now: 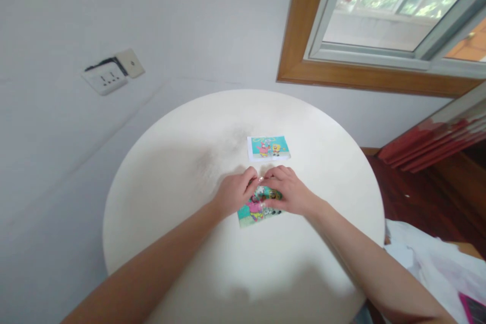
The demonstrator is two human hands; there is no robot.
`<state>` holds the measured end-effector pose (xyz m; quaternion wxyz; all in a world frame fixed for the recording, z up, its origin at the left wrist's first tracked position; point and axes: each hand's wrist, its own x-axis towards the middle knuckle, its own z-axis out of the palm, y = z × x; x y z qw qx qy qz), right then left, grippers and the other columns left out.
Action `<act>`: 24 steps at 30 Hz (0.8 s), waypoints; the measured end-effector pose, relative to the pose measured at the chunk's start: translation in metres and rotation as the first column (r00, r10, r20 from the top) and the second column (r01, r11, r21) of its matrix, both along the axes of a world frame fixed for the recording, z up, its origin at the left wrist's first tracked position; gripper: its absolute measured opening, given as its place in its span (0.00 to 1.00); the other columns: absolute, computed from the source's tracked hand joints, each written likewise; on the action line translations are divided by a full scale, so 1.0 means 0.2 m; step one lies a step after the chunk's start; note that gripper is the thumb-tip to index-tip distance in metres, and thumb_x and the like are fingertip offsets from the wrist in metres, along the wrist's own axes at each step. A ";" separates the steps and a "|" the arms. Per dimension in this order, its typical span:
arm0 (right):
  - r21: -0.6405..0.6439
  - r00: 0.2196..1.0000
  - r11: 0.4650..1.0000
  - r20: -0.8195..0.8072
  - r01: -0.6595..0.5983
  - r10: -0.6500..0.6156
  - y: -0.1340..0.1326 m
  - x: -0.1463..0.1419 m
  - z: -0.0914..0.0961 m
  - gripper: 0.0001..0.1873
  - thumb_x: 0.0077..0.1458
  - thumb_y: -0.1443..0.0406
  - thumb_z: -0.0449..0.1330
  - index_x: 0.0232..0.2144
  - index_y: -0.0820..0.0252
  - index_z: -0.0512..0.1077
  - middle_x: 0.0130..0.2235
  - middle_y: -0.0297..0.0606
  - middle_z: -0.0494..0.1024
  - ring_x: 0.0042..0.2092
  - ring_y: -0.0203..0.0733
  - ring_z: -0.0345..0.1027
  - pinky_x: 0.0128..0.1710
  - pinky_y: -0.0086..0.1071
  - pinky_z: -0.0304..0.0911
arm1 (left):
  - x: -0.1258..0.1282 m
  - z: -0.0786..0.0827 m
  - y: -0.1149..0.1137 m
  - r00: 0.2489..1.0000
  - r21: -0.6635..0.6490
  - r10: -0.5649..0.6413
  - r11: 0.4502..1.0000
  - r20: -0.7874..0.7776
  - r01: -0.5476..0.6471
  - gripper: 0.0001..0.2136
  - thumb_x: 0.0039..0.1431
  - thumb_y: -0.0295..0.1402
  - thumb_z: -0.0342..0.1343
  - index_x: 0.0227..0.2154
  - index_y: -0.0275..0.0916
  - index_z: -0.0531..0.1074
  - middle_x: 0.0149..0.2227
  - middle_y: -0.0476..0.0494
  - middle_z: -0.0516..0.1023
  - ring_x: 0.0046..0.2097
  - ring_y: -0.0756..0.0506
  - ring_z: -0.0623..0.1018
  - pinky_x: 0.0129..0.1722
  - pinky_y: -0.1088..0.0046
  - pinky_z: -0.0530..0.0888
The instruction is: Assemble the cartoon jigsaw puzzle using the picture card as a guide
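Note:
A colourful cartoon picture [255, 211] with a pink starfish figure lies on the white round table [159, 162], partly covered by both hands. At its upper left edge is my left hand [236, 193], its fingers curled and thumb and fingertips pinched together. A tiny pale spot shows at those fingertips; what it is I cannot make out. My right hand [287, 191] arches over the picture's right part, thumb apart from the fingers. Its fingertips come close to those of the left hand. Just beyond the hands lies a smaller card [270, 147] with a similar cartoon on a white-edged sheet.
The table's far edge stands near a white wall with a socket [106, 79] and a wood-framed window [379, 75]. At lower right are white plastic bags or sheets [425, 258] and a pink-edged object [471, 309]. A red curtain [429, 144] hangs on the right.

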<state>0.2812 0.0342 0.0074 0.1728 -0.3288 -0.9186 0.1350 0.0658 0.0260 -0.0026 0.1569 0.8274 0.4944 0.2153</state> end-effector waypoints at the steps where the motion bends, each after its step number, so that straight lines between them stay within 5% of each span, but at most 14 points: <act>1: 0.005 1.000 1.000 0.020 -0.017 0.017 -0.01 0.00 0.00 0.33 0.52 0.41 0.58 0.52 0.55 0.72 0.50 0.46 0.72 0.51 0.51 0.61 0.51 0.44 0.56 | 0.00 0.00 0.00 1.000 0.005 -0.018 1.000 0.012 0.018 0.11 0.68 0.38 0.42 0.37 0.41 0.67 0.28 0.51 0.74 0.30 0.48 0.74 0.31 0.73 0.65; 4: 0.030 0.998 1.000 0.068 -0.003 0.001 -0.03 -0.01 -0.03 0.42 0.45 0.36 0.59 0.54 0.58 0.70 0.50 0.49 0.70 0.50 0.54 0.61 0.49 0.45 0.57 | -0.01 0.00 0.01 0.997 0.027 -0.056 0.998 0.051 0.055 0.09 0.67 0.37 0.45 0.37 0.41 0.68 0.35 0.48 0.75 0.37 0.48 0.75 0.37 0.73 0.68; 12: 0.103 0.998 0.993 0.016 0.056 -0.058 -0.02 -0.04 -0.09 0.36 0.47 0.36 0.56 0.40 0.61 0.69 0.44 0.48 0.70 0.45 0.51 0.61 0.45 0.44 0.58 | -0.06 0.05 -0.01 0.981 0.061 -0.189 0.980 0.032 0.187 0.12 0.67 0.38 0.46 0.46 0.39 0.70 0.44 0.43 0.75 0.47 0.43 0.71 0.52 0.64 0.66; 16: 0.130 0.997 0.989 0.019 0.073 -0.076 -0.03 -0.05 -0.10 0.30 0.51 0.38 0.55 0.35 0.59 0.67 0.40 0.45 0.70 0.42 0.50 0.60 0.42 0.42 0.58 | -0.07 0.05 -0.05 0.966 0.087 -0.237 0.965 -0.103 0.246 0.24 0.61 0.51 0.52 0.53 0.38 0.67 0.48 0.38 0.72 0.52 0.38 0.69 0.54 0.58 0.64; 20: 0.111 0.999 0.993 0.002 0.034 -0.034 -0.02 -0.06 -0.11 0.22 0.59 0.45 0.54 0.35 0.59 0.67 0.35 0.42 0.71 0.38 0.46 0.61 0.39 0.38 0.59 | -0.06 0.03 -0.07 0.950 0.117 -0.282 0.947 -0.134 0.298 0.42 0.42 0.64 0.59 0.53 0.36 0.66 0.50 0.35 0.71 0.53 0.34 0.68 0.55 0.55 0.63; 24: 0.133 0.999 0.990 0.005 0.037 -0.038 -0.03 -0.06 -0.10 0.18 0.63 0.50 0.52 0.36 0.59 0.68 0.34 0.42 0.71 0.38 0.46 0.61 0.39 0.37 0.60 | -0.06 0.00 -0.07 0.949 0.125 -0.281 0.946 -0.140 0.299 0.42 0.42 0.64 0.59 0.53 0.37 0.65 0.50 0.34 0.70 0.53 0.34 0.67 0.56 0.54 0.62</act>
